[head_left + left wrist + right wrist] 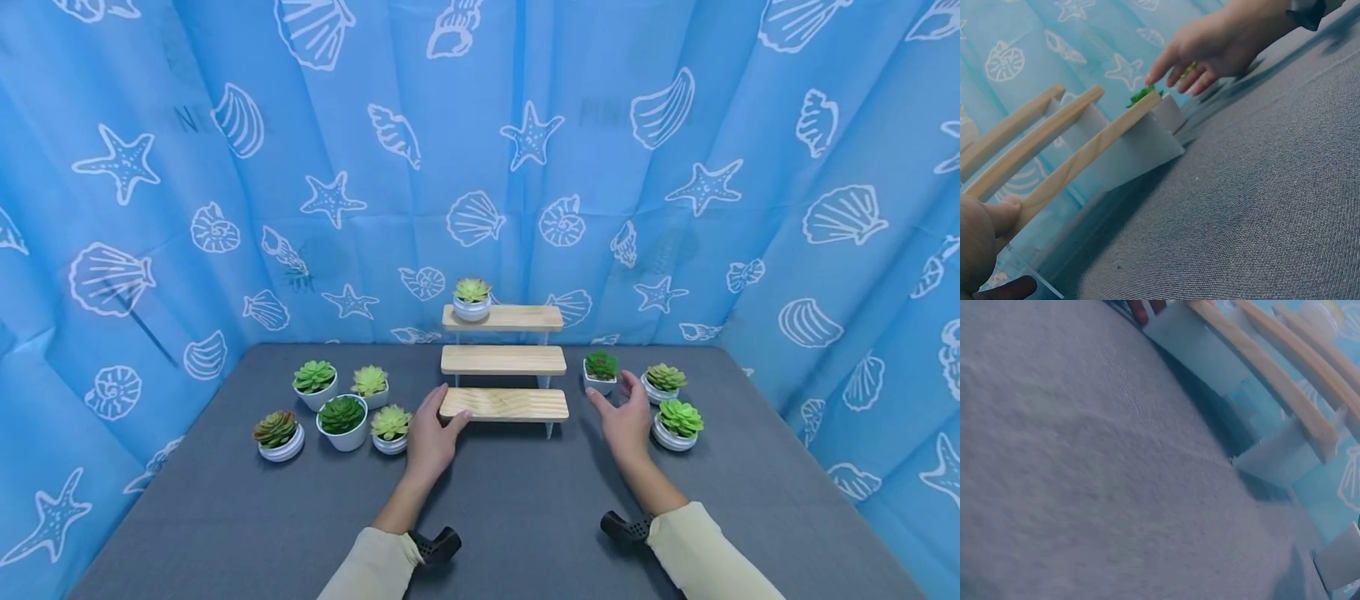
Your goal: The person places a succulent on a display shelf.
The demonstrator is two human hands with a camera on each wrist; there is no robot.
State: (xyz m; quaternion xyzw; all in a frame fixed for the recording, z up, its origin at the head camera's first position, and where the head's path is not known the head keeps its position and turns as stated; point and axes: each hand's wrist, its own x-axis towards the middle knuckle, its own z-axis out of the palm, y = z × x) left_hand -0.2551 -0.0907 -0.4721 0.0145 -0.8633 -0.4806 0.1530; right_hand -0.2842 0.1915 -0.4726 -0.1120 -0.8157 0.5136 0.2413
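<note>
Two sleeves (375, 562) are seen nearest. One central three-tiered stand (503, 360) is gripped by the left hand (432, 437); the right hand (628, 421) is held half-open, empty, beside three right-hand plants (600, 372). Five plants (343, 422) are set left, one on the far tier (525, 317).

A dark grey surface (517, 517) carries a three-tier stand (504, 405) with pale wooden boards. Left of it, five succulents in white pots (343, 432) sit directly on the surface. To the right are a succulent in a square pot (599, 380) and two in round pots (674, 441). A potted succulent (472, 304) occupies the stand's top tier, toward its left end.
</note>
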